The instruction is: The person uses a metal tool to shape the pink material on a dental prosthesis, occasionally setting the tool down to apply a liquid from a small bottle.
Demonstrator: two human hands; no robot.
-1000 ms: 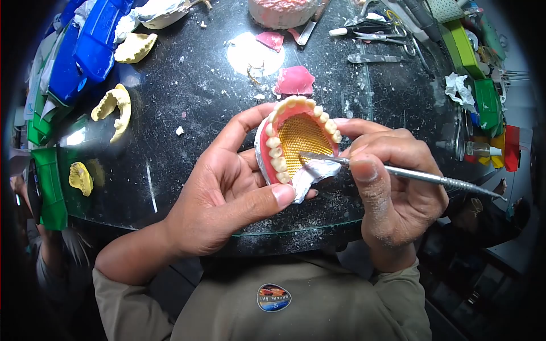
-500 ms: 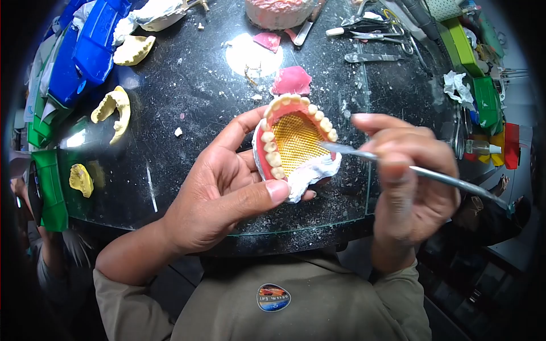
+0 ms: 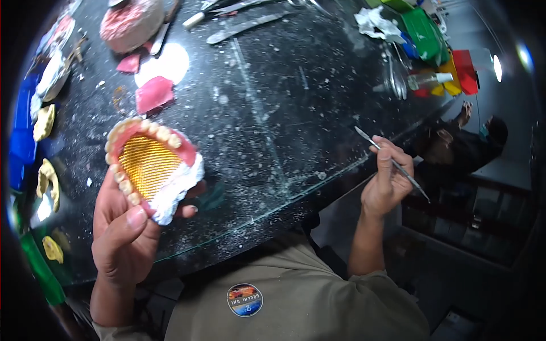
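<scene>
- The left hand [image 3: 124,244] grasps the dental model [image 3: 149,165] above the near part of the dark table [image 3: 318,102], thumb against its lower edge; the other fingers pass beneath it and are mostly hidden, with fingertips showing past the white part.
- The model carries a curved row of cream teeth on a pink base around a gold, ridged palate; its underside cannot be seen, and its white rear edge is too bright to read in detail.
- The right hand [image 3: 388,182], well apart from the model, pinches a slim metal tool [image 3: 418,186] between thumb and fingers; the grip covers part of the shaft, and the flat tip points up and left, touching nothing.
- Just beyond the model lies a pink piece [image 3: 154,95], with a smaller one [image 3: 128,63] near a glaring spot of light.
- The pink-topped round block [image 3: 131,31] and the scissors [image 3: 242,7] are cut off by the top of the view.
- At left, three yellowish pieces [image 3: 50,182] sit near a blue bin [image 3: 23,136], whose outer side fades into the dark rim.
- At right, a clear bottle [image 3: 429,80] lies by red and yellow containers [image 3: 465,71]; beyond, another person [image 3: 483,136] is dim and small, the hands' activity unclear.
</scene>
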